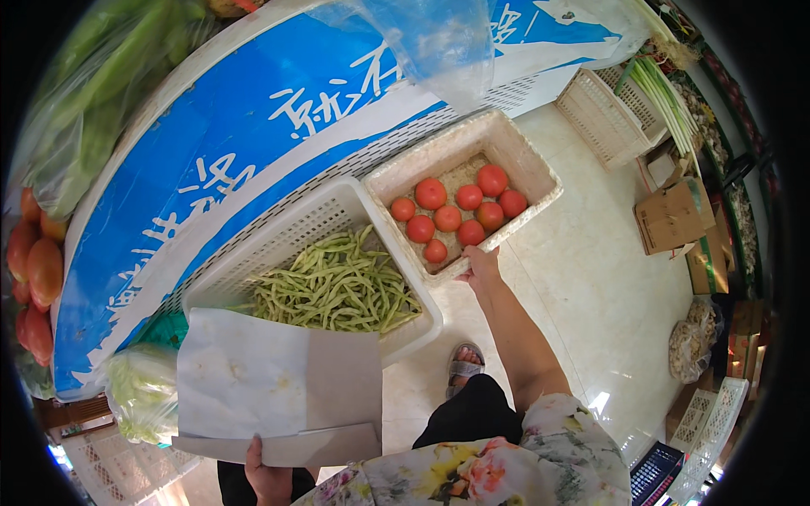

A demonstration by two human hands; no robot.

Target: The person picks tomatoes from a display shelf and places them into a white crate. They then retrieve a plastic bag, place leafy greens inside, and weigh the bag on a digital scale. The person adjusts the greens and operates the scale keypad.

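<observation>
My left hand [269, 475] grips the near flap of a sheet of cardboard [342, 373], its thumb on top and its fingers underneath. Pale stained paper covers much of the sheet. On the near rim of a white foam box [536, 201] my right hand [481, 265] is closed, fingers curled over the edge. Several red tomatoes [448, 218] lie on the box's dirty floor. Left of the box stands a white plastic crate [278, 231] holding a heap of green beans [332, 284]. The cardboard covers the crate's near left part.
A display stand with a torn blue banner [209, 114] bearing writing runs behind the crates. Bagged green vegetables [142, 386] sit left of the cardboard. Across the tiled floor [588, 278] are cardboard boxes [674, 215], a crate [601, 120] beside scallions [664, 104], and filled plastic bags [690, 341].
</observation>
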